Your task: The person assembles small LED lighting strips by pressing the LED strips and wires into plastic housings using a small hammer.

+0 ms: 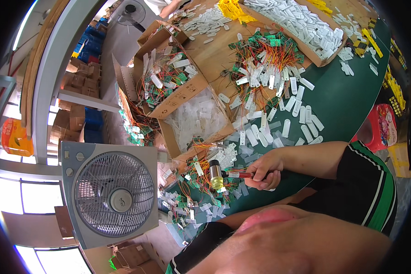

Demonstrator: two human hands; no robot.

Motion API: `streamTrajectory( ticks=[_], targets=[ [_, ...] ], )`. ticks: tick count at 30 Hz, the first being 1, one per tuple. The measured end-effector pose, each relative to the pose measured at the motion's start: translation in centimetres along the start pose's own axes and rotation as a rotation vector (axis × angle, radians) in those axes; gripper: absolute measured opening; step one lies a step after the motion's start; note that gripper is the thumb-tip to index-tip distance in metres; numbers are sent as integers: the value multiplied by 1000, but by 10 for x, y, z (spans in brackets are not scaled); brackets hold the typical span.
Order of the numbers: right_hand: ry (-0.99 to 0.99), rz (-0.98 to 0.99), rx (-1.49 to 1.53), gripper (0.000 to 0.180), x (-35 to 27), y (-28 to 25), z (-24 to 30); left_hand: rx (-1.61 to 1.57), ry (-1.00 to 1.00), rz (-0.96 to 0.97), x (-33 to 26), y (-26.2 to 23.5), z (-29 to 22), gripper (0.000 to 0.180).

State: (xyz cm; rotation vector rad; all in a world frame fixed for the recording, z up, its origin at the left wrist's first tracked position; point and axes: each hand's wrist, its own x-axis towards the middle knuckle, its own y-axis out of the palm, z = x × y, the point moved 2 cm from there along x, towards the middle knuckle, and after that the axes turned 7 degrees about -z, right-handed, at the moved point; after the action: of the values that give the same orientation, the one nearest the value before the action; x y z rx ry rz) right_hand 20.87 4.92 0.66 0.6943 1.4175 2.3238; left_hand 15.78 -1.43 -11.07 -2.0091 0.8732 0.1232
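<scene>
My right hand (264,171) is closed round the handle of a small mallet (216,174), with the fingers wrapped about the grip. The mallet head has a silver metal body and a clear yellow face, and it hangs over the near end of the table. Below and around it lie green circuit boards with red and yellow wires (194,182), small clear plastic pieces (214,208) and a cluster of white parts (226,155). Part of my left forearm (251,211) shows low in the view; the left hand itself is out of sight.
White oblong plastic cases (301,109) spread over the green tabletop (338,91), beside a heap of wired boards (271,50). Cardboard boxes (187,91) hold boards and clear pieces. A grey box fan (112,194) stands left. Another person's arm (169,8) shows at the far edge.
</scene>
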Motion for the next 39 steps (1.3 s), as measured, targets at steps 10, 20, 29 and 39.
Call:
streamTrajectory(
  ticks=[10,20,29,39],
  targets=[
    [61,0,-74,32,0,-1,-4,-68,8,-65,-5,-1,-1,30],
    [-13,30,-9,35,3,-2,4,-252,-47,-82,-7,-4,-85,31],
    [-61,110,-69,42,-3,1,11,-761,-199,-428,-59,-58,-113,20],
    [22,673,-308,46,-8,-42,32,-315,-238,-656,-124,-7,-116,10]
  ],
)
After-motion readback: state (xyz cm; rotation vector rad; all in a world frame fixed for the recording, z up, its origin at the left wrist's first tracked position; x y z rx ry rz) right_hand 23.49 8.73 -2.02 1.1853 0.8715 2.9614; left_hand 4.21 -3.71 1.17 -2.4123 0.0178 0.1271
